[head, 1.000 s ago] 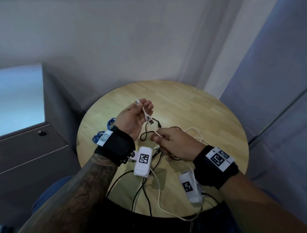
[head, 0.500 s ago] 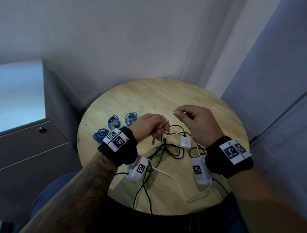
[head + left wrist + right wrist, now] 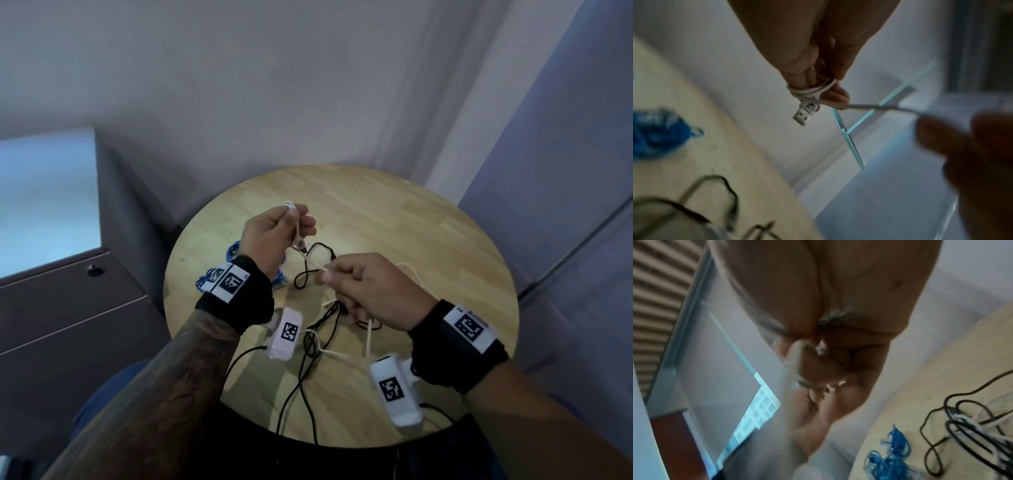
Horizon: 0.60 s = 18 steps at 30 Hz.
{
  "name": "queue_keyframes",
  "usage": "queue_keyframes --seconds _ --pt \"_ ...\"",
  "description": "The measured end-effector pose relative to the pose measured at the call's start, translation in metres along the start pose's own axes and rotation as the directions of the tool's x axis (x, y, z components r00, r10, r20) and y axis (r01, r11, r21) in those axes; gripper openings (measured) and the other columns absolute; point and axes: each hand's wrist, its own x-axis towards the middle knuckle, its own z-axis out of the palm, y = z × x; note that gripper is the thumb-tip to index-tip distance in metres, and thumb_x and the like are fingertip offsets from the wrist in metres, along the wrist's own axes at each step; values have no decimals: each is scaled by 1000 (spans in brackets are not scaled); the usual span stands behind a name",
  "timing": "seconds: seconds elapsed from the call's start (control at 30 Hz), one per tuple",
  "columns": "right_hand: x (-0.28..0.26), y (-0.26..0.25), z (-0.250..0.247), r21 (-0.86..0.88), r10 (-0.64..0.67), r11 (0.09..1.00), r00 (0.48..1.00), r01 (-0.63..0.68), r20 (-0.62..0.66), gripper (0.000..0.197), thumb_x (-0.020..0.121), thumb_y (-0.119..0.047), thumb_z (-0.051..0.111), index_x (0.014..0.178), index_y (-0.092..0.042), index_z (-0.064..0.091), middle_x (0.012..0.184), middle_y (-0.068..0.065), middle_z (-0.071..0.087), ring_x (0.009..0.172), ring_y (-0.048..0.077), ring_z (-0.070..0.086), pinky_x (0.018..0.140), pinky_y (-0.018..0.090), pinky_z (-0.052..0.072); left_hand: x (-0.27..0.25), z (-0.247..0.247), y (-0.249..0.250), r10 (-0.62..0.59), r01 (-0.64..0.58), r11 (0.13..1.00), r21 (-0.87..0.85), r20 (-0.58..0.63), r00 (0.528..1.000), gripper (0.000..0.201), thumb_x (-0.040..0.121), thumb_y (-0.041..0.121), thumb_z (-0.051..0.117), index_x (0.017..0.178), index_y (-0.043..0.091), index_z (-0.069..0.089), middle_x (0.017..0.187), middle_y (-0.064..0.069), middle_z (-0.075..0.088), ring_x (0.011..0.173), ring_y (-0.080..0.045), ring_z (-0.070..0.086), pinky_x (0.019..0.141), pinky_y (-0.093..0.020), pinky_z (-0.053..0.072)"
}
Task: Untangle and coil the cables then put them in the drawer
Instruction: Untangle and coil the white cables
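My left hand (image 3: 295, 219) is raised over the round table (image 3: 428, 240) and holds the white cable (image 3: 298, 236), wound in a few turns round its fingers (image 3: 835, 95). The cable's USB plug (image 3: 803, 115) hangs just below them. The white cable runs taut to my right hand (image 3: 325, 275), which pinches it nearer me. More white cable (image 3: 369, 334) trails down to the table. Loose black cables (image 3: 317, 265) lie tangled under both hands. Coiled blue cables (image 3: 235, 249) sit by my left wrist.
A grey drawer cabinet (image 3: 68, 325) with a round lock (image 3: 92, 270) stands left of the table, its drawers closed. Walls close in behind and to the right. Black leads (image 3: 294, 387) run off the table's near edge. The far half of the table is bare wood.
The hands, close together half a second ago, have drawn apart. My left hand has lifted up and left with the coil, and my right has slid back along the white cable.
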Motion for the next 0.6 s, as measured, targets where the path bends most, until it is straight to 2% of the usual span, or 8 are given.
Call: queue_keyframes --seconds 0.07,0.13,0.23,0.3,0.37,0.43,0.5,0.6 --pt "-2 -8 -13 46 -26 998 990 32 -136 19 108 -26 63 97 -12 72 64 2 55 50 27 58 44 23 47 -7 4 4 10 -40 966 254 120 993 24 108 14 55 108 -1 74 87 -16 75 72 -24 71 76 -35 59" --pt "-1 -10 -26 52 -83 993 950 103 -301 15 106 -24 66 95 -17 73 65 -1 55 51 24 55 48 25 45 -13 9 6 -76 -41 918 394 278 958 28 110 17 52 105 3 75 83 -14 74 66 -24 67 64 -32 55" --pt "6 -1 -36 -66 -190 981 846 182 -499 15 101 -20 69 87 -24 74 74 -8 65 70 11 60 72 30 49 -24 25 13 -276 112 921 373 422 864 37 109 20 42 100 1 73 73 -11 64 62 -23 58 67 -35 55" --pt "11 8 -40 -48 -148 988 830 145 -538 14 101 -21 68 89 -21 74 83 -5 69 80 11 60 79 33 48 -28 33 19 -334 193 931 309 511 792 36 99 19 39 94 2 71 67 -6 51 57 -20 46 73 -36 53" --pt "15 16 -44 -30 -94 995 832 93 -547 14 103 -22 66 93 -20 75 89 -1 71 86 15 62 82 35 48 -31 35 27 -323 265 946 185 581 747 32 93 17 38 93 4 67 67 -3 42 58 -19 39 73 -36 50" --pt "16 22 -43 -68 -82 996 866 56 -493 17 105 -26 63 96 -21 76 91 -2 73 89 17 64 83 36 48 -31 33 33 -293 343 939 34 606 740 29 94 16 37 96 6 64 71 -2 38 61 -18 37 76 -36 48" --pt "17 26 -31 -131 -99 990 917 52 -386 22 108 -29 59 99 -23 78 91 -5 73 88 16 64 82 36 48 -29 30 36 -250 399 907 -137 588 769 26 99 16 38 102 7 62 75 0 39 65 -17 39 83 -37 49" --pt "18 25 -11 -220 -134 972 969 86 -210 28 112 -33 53 95 -21 72 74 -2 60 71 18 53 70 37 42 -19 19 30 -173 395 839 -374 505 846 21 106 15 43 112 6 62 84 0 51 73 -14 53 97 -38 53"
